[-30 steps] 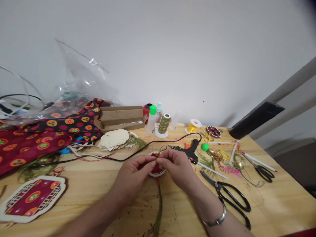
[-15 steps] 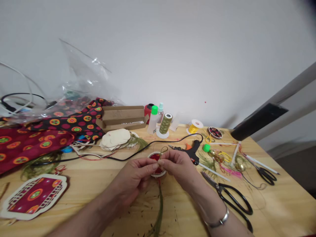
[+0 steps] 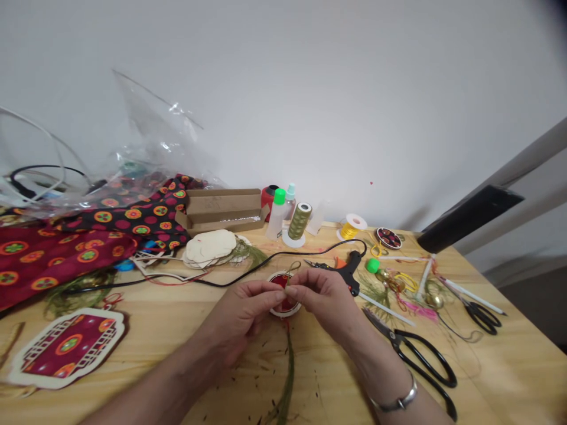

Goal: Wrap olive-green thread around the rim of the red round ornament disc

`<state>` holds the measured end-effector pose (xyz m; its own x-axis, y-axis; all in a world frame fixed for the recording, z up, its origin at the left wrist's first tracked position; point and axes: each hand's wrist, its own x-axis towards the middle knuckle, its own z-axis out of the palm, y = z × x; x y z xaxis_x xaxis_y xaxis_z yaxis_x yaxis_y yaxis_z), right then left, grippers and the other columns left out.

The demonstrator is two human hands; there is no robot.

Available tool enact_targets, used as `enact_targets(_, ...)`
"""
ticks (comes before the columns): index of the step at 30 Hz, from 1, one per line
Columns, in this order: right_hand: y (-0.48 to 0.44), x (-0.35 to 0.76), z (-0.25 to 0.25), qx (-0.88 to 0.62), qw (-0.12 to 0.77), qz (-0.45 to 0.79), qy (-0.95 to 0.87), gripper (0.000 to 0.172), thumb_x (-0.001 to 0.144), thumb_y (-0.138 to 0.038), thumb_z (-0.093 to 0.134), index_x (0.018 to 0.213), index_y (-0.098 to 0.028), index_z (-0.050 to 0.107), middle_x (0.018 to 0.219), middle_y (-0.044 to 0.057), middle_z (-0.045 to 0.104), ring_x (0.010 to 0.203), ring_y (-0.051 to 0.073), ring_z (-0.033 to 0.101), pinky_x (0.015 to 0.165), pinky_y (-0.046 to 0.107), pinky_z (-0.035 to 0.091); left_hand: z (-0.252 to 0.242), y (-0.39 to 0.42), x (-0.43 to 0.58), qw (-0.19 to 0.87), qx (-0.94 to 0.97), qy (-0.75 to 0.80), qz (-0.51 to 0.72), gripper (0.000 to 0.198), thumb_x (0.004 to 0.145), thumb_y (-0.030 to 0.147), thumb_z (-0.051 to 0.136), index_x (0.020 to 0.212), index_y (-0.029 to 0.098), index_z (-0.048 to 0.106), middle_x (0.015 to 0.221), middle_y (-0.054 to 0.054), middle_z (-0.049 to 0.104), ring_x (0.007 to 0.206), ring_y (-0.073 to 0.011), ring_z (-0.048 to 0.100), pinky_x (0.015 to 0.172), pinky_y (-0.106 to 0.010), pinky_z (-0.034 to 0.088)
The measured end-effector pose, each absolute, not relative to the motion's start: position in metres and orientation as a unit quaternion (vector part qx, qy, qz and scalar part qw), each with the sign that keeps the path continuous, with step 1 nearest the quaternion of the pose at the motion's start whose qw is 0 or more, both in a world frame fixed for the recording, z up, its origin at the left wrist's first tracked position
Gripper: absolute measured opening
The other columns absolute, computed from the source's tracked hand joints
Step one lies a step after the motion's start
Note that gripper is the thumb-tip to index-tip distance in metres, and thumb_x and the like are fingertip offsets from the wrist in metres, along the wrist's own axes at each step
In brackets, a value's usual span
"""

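Note:
A small round ornament (image 3: 282, 280) with a pale rim and dark red centre is partly hidden behind my fingers. An olive cord loop (image 3: 293, 267) rises above my fingertips. My left hand (image 3: 248, 307) has thumb and forefinger pinched on the cord at the ornament's front. Opposite it, my right hand (image 3: 325, 292) pinches the same cord, its fingertips touching those of my left hand. From the ornament's bottom a green tassel (image 3: 289, 378) hangs toward me over the wood.
A glue gun (image 3: 349, 271) and large black scissors (image 3: 416, 348) lie on the right. Thread spools (image 3: 297, 224), bottles (image 3: 277, 215) and an open cardboard box (image 3: 224, 211) stand at the back. A framed ornament (image 3: 68, 348) and patterned fabric (image 3: 53, 260) lie left.
The view has shifted slightly, so the table's objects appear a little further right. Both hands keep their pinch at the cord, nearly unchanged.

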<state>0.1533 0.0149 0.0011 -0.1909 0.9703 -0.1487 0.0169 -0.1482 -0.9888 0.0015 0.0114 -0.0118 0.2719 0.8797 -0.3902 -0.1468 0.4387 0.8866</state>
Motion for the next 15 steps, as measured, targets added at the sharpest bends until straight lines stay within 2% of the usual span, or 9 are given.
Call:
enact_targets(4, 0.0144, 0.1552, 0.0037, -0.497, 0.394, 0.509, -0.582, 0.012, 0.072, -0.018, 0.059, 0.081, -0.017, 0.067, 0.076, 0.002, 0.068, 0.070, 0.015, 0.060, 0.068, 0.026, 0.047, -0.0083, 0.0122, 0.0011, 0.677, 0.383, 0.489, 0.394, 0.017, 0.063, 0.030, 0.068, 0.068, 0.014, 0.070, 0.055, 0.000, 0.063, 0.037, -0.0033, 0.030, 0.035, -0.017, 0.015)
enact_targets(8, 0.0136, 0.1583, 0.0049, -0.501, 0.387, 0.401, -0.662, 0.016, 0.076, -0.017, 0.055, 0.083, -0.020, 0.068, 0.082, 0.002, 0.069, 0.076, 0.016, 0.060, 0.071, 0.027, 0.045, -0.0092, 0.0127, 0.0010, 0.676, 0.372, 0.492, 0.402, 0.019, 0.062, 0.032, 0.069, 0.071, 0.015, 0.070, 0.054, 0.000, 0.064, 0.034, -0.0027, 0.029, 0.034, -0.019, 0.012)
enact_targets(12, 0.0119, 0.1614, 0.0036, -0.530, 0.360, 0.316, -0.700, 0.015, 0.079, -0.022, 0.053, 0.073, -0.018, 0.066, 0.069, 0.003, 0.064, 0.065, 0.014, 0.055, 0.061, 0.025, 0.042, -0.0128, 0.0140, 0.0010, 0.684, 0.351, 0.489, 0.413, 0.018, 0.064, 0.030, 0.069, 0.073, 0.015, 0.070, 0.052, 0.001, 0.064, 0.032, -0.0015, 0.028, 0.033, -0.019, 0.011)
enact_targets(14, 0.0102, 0.1615, 0.0028, -0.544, 0.346, 0.298, -0.704, 0.018, 0.080, -0.025, 0.052, 0.069, -0.018, 0.064, 0.064, 0.002, 0.061, 0.059, 0.013, 0.051, 0.056, 0.024, 0.039, -0.0121, 0.0145, 0.0018, 0.697, 0.337, 0.471, 0.423, 0.015, 0.065, 0.028, 0.069, 0.073, 0.015, 0.069, 0.056, 0.000, 0.067, 0.034, -0.0026, 0.036, 0.034, -0.017, 0.018)
enact_targets(15, 0.0090, 0.1610, 0.0025, -0.549, 0.343, 0.292, -0.704, 0.018, 0.080, -0.026, 0.052, 0.069, -0.018, 0.063, 0.063, 0.002, 0.060, 0.058, 0.013, 0.050, 0.054, 0.024, 0.037, -0.0109, 0.0146, 0.0023, 0.706, 0.327, 0.457, 0.432, 0.014, 0.065, 0.026, 0.069, 0.072, 0.014, 0.069, 0.058, -0.001, 0.068, 0.039, -0.0045, 0.044, 0.036, -0.016, 0.025)
